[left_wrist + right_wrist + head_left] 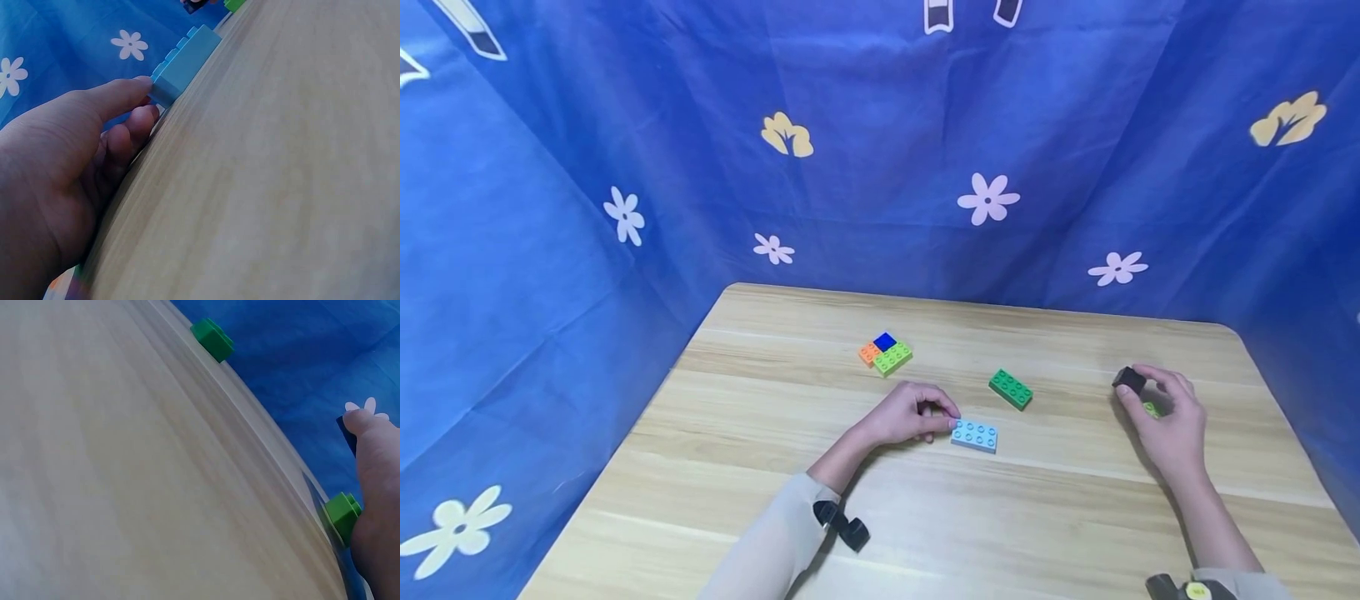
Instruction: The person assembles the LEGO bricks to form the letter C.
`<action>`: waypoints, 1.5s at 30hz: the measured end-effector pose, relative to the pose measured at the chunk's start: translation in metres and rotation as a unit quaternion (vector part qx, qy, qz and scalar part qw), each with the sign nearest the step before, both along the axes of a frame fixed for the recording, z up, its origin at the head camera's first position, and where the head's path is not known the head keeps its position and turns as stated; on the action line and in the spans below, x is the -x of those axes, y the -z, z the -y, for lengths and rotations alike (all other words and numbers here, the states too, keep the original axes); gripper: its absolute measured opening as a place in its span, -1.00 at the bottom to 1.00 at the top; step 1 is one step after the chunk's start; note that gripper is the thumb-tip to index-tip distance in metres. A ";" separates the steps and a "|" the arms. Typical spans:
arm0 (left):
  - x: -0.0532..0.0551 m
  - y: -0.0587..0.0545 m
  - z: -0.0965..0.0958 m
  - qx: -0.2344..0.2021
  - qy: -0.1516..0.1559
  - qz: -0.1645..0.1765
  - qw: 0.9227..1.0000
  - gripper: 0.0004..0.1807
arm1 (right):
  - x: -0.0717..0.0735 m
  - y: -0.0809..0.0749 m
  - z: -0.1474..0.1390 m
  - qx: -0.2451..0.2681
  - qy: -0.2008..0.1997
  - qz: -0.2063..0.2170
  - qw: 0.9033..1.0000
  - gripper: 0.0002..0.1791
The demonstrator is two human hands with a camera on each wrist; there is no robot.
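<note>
At the near middle of the table my left hand (pixel 913 412) pinches the left end of a light blue brick (pixel 975 437), which lies flat with its studs up. In the left wrist view the thumb meets the end of that blue brick (pixel 187 65), and the index finger is mostly hidden. Over on the right, my right hand (pixel 1168 421) holds a small black brick (pixel 1126 381) between thumb and fingers, raised off the table. A lime green brick (pixel 1151 409) sits below this hand, partly covered by it; the right wrist view also shows this green brick (pixel 342 515).
Between the hands lies a dark green brick (pixel 1011 389). Farther back on the left, a lime brick (pixel 893 358), an orange brick (pixel 868 353) and a dark blue piece (pixel 885 342) sit together. A blue patterned cloth (pixel 880 208) hangs behind the wooden table (pixel 760 375).
</note>
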State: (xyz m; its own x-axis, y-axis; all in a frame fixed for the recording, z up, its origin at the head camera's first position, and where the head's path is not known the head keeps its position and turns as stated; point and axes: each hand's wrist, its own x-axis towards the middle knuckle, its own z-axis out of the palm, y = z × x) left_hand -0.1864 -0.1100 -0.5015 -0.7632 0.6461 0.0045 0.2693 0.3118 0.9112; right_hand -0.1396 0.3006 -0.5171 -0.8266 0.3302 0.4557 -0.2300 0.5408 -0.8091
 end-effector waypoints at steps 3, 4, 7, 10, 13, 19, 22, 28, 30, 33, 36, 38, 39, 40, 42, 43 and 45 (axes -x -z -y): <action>-0.001 0.000 -0.001 -0.001 0.000 0.004 1.000 -0.91 | -0.001 0.000 0.001 0.009 -0.021 -0.021 1.000 -0.53; -0.001 0.000 -0.001 0.000 0.000 0.004 1.000 -0.91 | -0.002 0.000 0.002 0.012 -0.034 -0.025 0.999 -0.53; -0.001 0.000 -0.001 0.001 0.001 0.003 1.000 -0.91 | -0.003 -0.002 0.010 0.025 -0.072 -0.038 0.996 -0.52; 0.000 0.001 -0.001 0.001 0.001 0.001 1.000 -0.91 | -0.003 -0.002 0.019 0.031 -0.101 -0.046 0.993 -0.52; 0.000 0.001 -0.001 0.000 0.001 0.002 1.000 -0.91 | -0.003 -0.001 0.028 0.036 -0.125 -0.052 0.990 -0.51; 0.000 0.001 -0.001 -0.002 0.000 0.006 1.000 -0.91 | -0.007 0.001 0.048 0.047 -0.177 -0.038 0.982 -0.49; 0.000 0.000 0.000 -0.004 0.001 0.006 1.000 -0.92 | -0.009 0.001 0.058 0.060 -0.217 -0.030 0.974 -0.48; 0.000 -0.001 0.000 -0.006 0.002 0.002 1.000 -0.93 | -0.012 0.004 0.072 0.068 -0.272 -0.009 0.960 -0.50; 0.000 -0.001 0.001 -0.006 0.003 0.001 1.000 -0.92 | -0.013 0.005 0.075 0.071 -0.284 0.001 0.956 -0.52; 0.000 -0.001 0.001 -0.005 0.005 -0.001 1.000 -0.92 | -0.014 0.005 0.079 0.079 -0.294 0.017 0.952 -0.54; 0.001 -0.002 0.001 -0.005 0.006 0.001 1.000 -0.92 | -0.016 0.004 0.083 0.082 -0.297 0.031 0.951 -0.55; 0.001 -0.002 0.001 -0.004 0.006 0.002 1.000 -0.92 | -0.018 0.002 0.087 0.077 -0.295 0.039 0.952 -0.57; 0.001 -0.002 0.001 -0.004 0.007 0.002 1.000 -0.92 | -0.019 0.002 0.089 0.073 -0.296 0.042 0.952 -0.57; 0.001 -0.002 0.001 -0.003 0.006 0.002 1.000 -0.93 | -0.020 0.001 0.091 0.069 -0.297 0.044 0.951 -0.58; 0.002 -0.003 0.001 -0.003 0.007 0.002 1.000 -0.93 | -0.021 0.001 0.095 0.064 -0.302 0.043 0.950 -0.57; 0.002 -0.003 0.001 -0.002 0.006 0.001 1.000 -0.93 | -0.022 0.001 0.097 0.061 -0.305 0.041 0.949 -0.57; 0.003 -0.003 0.001 0.000 0.005 0.001 1.000 -0.93 | -0.023 0.001 0.102 0.061 -0.315 0.035 0.947 -0.54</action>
